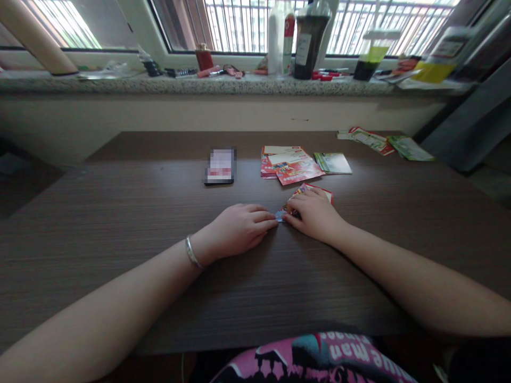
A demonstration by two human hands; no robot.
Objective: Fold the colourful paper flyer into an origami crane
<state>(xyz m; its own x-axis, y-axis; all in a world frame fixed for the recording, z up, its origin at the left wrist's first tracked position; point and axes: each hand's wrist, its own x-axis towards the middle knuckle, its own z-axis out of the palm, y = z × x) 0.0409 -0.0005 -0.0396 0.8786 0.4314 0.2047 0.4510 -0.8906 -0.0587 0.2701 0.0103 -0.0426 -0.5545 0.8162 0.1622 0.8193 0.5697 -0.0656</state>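
Observation:
Near the middle of the table, a colourful printed card with a red edge (328, 194) lies partly hidden beneath my right hand (313, 214). That hand's fingers curl over the card, the thumb bent in at its near left side. From the left, my left hand (243, 227), a silver bangle on its wrist, meets the card's bluish corner (280, 215). Its fingertips are drawn together on that corner, close to my right thumb. Just beyond sits a loose pile of red and white printed cards (297, 166), with a green and white stack (334, 163) touching its right side.
A phone with a blurred screen (221, 166) lies beyond my left hand. More green and red cards (373, 140) rest at the table's far right. Bottles (312, 48) and small items line the stone windowsill (239, 86). The table's near edge (167, 352) is by my lap.

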